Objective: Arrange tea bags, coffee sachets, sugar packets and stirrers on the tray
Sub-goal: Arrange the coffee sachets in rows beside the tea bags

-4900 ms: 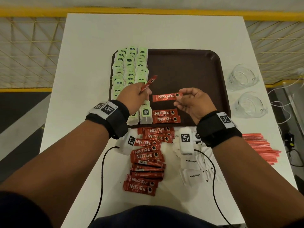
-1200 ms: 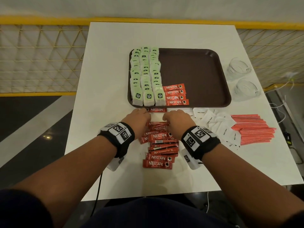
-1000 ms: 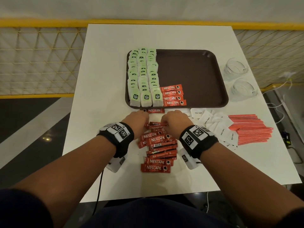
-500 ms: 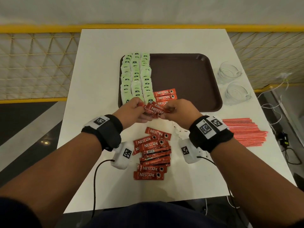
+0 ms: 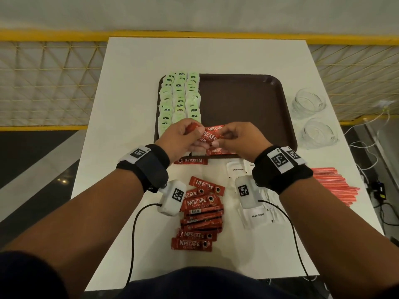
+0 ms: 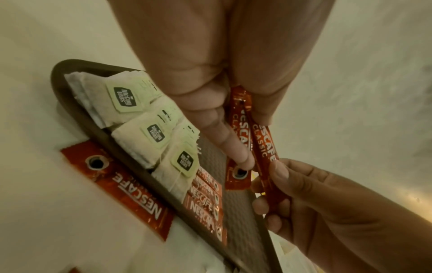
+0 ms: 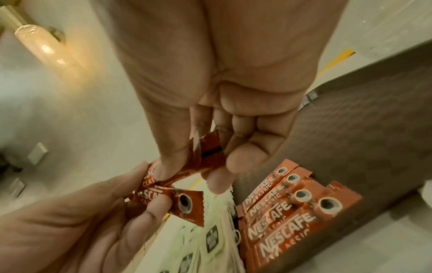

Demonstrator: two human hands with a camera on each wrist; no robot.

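Over the near edge of the brown tray [image 5: 248, 100], my left hand [image 5: 194, 135] and right hand [image 5: 223, 138] together pinch a small bunch of red coffee sachets [image 5: 210, 135]. In the left wrist view my left fingers [image 6: 236, 147] clamp two sachets [image 6: 242, 129] while my right hand [image 6: 273, 171] pinches the end of one. In the right wrist view my right fingertips [image 7: 168, 166] hold a sachet end [image 7: 208, 155]. Green tea bags [image 5: 179, 98] fill the tray's left side. A short row of sachets [image 7: 287, 203] lies beside them.
A loose pile of sachets [image 5: 200, 214] lies on the white table near me, and one sachet [image 5: 191, 160] lies against the tray's rim. White sugar packets [image 5: 257, 215] are under my right wrist, red stirrers [image 5: 332, 182] at the right. Two glass cups [image 5: 308, 102] stand right of the tray.
Both hands gathered sachets from the table pile, lifted them, and carried them forward to the tray's near edge. The row on the tray is unchanged.
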